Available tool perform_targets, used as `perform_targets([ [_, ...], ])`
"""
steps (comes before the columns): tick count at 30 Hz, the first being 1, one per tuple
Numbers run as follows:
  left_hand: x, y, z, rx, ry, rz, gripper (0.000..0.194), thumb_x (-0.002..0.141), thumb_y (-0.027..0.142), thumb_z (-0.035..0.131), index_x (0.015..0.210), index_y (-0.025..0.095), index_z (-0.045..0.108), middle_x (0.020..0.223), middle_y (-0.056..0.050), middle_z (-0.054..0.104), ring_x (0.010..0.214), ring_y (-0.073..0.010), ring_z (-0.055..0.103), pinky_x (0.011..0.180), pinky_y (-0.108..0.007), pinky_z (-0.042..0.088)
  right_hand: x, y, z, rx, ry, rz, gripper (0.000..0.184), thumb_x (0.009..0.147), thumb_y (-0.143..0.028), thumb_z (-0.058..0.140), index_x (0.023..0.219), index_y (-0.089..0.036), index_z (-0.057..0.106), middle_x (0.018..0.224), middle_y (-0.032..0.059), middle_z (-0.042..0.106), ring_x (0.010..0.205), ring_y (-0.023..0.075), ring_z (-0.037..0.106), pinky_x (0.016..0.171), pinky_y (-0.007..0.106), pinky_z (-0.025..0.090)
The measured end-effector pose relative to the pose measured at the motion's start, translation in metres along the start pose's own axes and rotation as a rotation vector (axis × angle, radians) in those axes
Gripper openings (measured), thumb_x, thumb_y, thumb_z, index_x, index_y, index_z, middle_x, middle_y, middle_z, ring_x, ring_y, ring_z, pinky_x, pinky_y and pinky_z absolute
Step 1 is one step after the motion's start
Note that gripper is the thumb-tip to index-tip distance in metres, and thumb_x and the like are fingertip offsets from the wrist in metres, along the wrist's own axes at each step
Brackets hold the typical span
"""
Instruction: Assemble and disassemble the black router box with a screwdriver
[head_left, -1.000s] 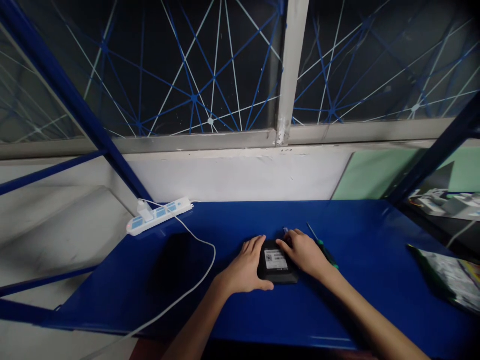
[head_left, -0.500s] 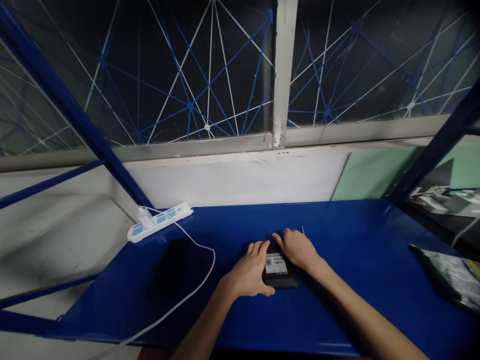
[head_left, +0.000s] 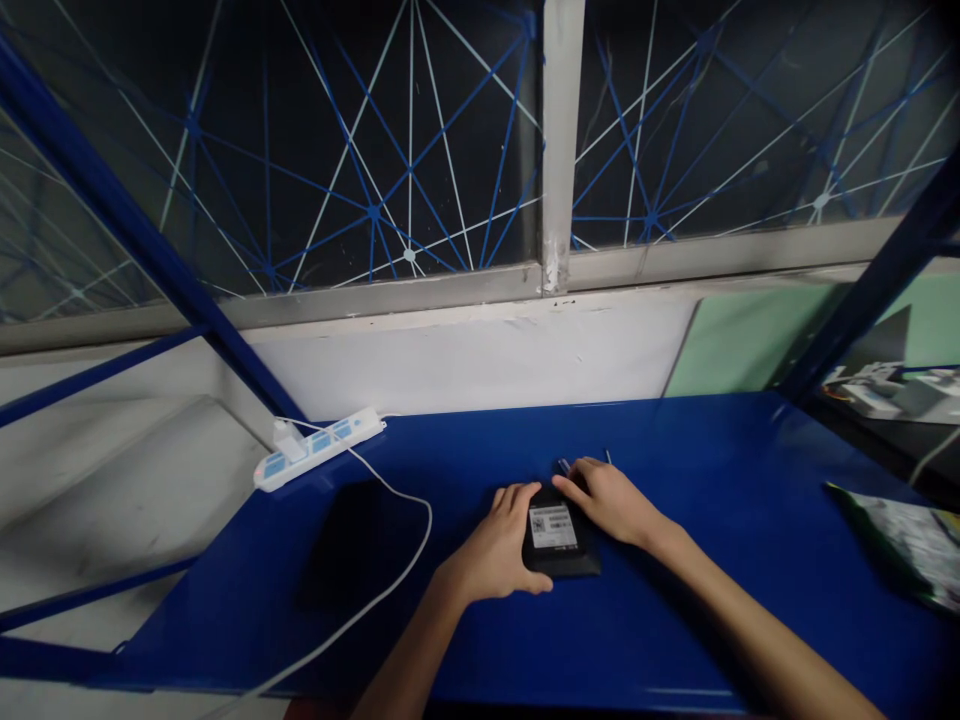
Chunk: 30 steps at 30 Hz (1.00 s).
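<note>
Black, the box (head_left: 553,530) is clamped by the left hand (head_left: 501,545), likely for steadiness; I can't tell if the right hand (head_left: 611,500) grips.

White label (head_left: 553,527) on black box (head_left: 568,564)

I take this for a workshop, judging by what my camera sends: a glossy blue bench (head_left: 750,500) framed by blue posts (head_left: 112,203), a white power strip (head_left: 319,454) at its far left corner, grey and white parts (head_left: 874,400) off to the right, a scuffed wall (head_left: 465,365) beneath wide windows (head_left: 247,120)
</note>
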<state>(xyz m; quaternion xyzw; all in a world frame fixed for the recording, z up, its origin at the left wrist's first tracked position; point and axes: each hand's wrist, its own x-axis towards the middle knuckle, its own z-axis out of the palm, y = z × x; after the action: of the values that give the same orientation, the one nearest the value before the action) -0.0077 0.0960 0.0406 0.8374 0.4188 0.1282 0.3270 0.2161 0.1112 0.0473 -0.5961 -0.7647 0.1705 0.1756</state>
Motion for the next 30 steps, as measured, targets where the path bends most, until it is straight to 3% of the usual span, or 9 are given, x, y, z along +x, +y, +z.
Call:
perform_targets([
  [4, -0.001, 0.002, -0.001, -0.019, 0.015, -0.014, 0.114, 0.049, 0.022, 0.094, 0.147, 0.017, 0.035, 0.146, -0.016, 0.041, 0.138, -0.0372, 0.035, 0.115, -0.049, 0.033, -0.012, 0.018, 0.005, 0.207, 0.019, -0.099, 0.037, 0.097, -0.052, 0.049, 0.101, -0.019, 0.064, 0.101, 0.0073, 0.066, 0.088, 0.0201, 0.067, 0.084, 0.034, 0.051],
  [9, -0.003, 0.008, -0.004, -0.036, 0.022, -0.036, 0.106, 0.048, 0.021, 0.094, 0.140, 0.019, 0.041, 0.140, -0.014, 0.045, 0.132, -0.0357, 0.040, 0.112, -0.048, 0.036, -0.020, 0.024, 0.008, 0.281, -0.002, -0.154, 0.035, 0.095, -0.050, 0.055, 0.112, -0.021, 0.062, 0.112, 0.0078, 0.064, 0.101, 0.0213, 0.065, 0.092, 0.036, 0.050],
  [15, -0.001, 0.008, -0.009, -0.041, 0.002, -0.031, 0.100, 0.048, 0.022, 0.095, 0.133, 0.022, 0.044, 0.137, -0.011, 0.045, 0.131, -0.0351, 0.040, 0.110, -0.048, 0.038, -0.022, 0.020, 0.006, 0.245, -0.004, -0.204, 0.035, 0.094, -0.048, 0.058, 0.117, -0.021, 0.060, 0.118, 0.0084, 0.065, 0.110, 0.0227, 0.064, 0.097, 0.038, 0.050],
  [20, -0.005, 0.006, -0.026, -0.005, -0.075, -0.057, 0.104, 0.046, 0.022, 0.096, 0.135, 0.024, 0.043, 0.137, -0.009, 0.046, 0.133, -0.0355, 0.041, 0.112, -0.050, 0.037, -0.025, 0.021, 0.005, 0.199, -0.029, -0.215, 0.042, 0.094, -0.052, 0.056, 0.121, -0.021, 0.059, 0.121, 0.0098, 0.066, 0.114, 0.0257, 0.062, 0.098, 0.041, 0.049],
  [30, -0.030, -0.014, -0.044, 0.041, -0.029, -0.157, 0.096, 0.051, 0.023, 0.091, 0.135, 0.025, 0.044, 0.140, -0.010, 0.044, 0.139, -0.0354, 0.036, 0.115, -0.052, 0.032, -0.029, 0.008, 0.007, 0.075, -0.087, -0.276, 0.063, 0.084, -0.068, 0.061, 0.126, -0.021, 0.062, 0.120, 0.0121, 0.068, 0.112, 0.0325, 0.060, 0.100, 0.051, 0.042],
])
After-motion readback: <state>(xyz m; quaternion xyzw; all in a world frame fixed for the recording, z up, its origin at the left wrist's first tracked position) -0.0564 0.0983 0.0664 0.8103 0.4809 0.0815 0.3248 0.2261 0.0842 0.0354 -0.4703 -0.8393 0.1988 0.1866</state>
